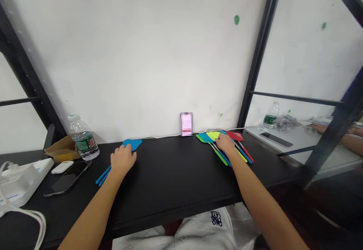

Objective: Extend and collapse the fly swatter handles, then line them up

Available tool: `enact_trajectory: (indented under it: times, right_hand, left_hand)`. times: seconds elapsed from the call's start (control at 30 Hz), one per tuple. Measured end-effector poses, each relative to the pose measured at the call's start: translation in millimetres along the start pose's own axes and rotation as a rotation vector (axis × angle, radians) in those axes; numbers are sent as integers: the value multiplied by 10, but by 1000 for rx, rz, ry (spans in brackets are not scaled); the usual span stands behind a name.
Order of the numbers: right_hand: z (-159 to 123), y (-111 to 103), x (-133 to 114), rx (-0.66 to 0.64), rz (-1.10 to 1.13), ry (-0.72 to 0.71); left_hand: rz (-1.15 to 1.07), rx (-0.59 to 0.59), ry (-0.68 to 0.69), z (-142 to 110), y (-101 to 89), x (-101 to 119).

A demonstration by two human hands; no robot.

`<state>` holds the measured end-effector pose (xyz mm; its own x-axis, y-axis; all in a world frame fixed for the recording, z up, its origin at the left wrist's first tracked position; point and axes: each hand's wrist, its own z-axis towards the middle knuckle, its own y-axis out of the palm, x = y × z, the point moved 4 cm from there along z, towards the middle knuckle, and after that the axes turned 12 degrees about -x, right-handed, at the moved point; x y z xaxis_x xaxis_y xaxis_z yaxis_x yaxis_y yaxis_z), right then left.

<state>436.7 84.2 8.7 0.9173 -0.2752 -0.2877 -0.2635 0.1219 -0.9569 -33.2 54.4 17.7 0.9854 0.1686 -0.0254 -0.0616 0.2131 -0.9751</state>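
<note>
Left hand (123,158) down on the left, fingers bent over blue spatulas (133,144), broad flat heads poking out on the far side, two smooth handles on the near side; whether it grips, I can't tell. Across to the right, the right hand (225,145) is at a fan of spatulas (213,134), fingertips by a yellow head, its grip hidden too. Green, blue, yellow and red here, thin metallic shafts running into rounded coloured handles, all on the smooth black surface (170,178)! Far left, a clear plastic bottle (84,140), green-labelled, part-filled with clear liquid. Beside it, an open brown cardboard box (61,145), yellow showing low down; nearer, a white earbud case (62,167) and a glossy dark phone (68,179) lying flat. Far middle, an upright smartphone (186,124) by the white wall (155,53).
</note>
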Motion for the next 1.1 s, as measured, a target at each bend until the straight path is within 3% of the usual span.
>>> enact_trajectory:
  times: [0.13,0.23,0.4,0.53,0.7,0.8,0.9,1.0,1.1]
  right_hand:
    - [6,-141,319,107,-37,32]
    - [16,-245,732,183,-86,91]
    - [-13,-241,1561,92,-179,214]
    - [-108,-184,1817,81,-307,222]
    - [-209,-152,1773,100,-319,230]
    - [-287,-186,1746,126,-305,236]
    - [-430,-308,1586,268,-283,241]
    - [-619,-430,1066,438,-228,109]
    - [-776,-351,189,345,-114,-184]
  left_hand:
    - [-28,-34,-183,60,82,-221]
    - [-49,-110,-228,109,160,-275]
    - [-28,-171,-221,142,196,-262]
    - [2,-150,-200,97,162,-219]
    - [-23,-115,-189,66,132,-218]
    - [-64,-157,-210,94,149,-263]
    - [-93,-233,-197,138,183,-286]
    - [-82,-280,-151,173,216,-258]
    - [-68,-290,-89,192,250,-199]
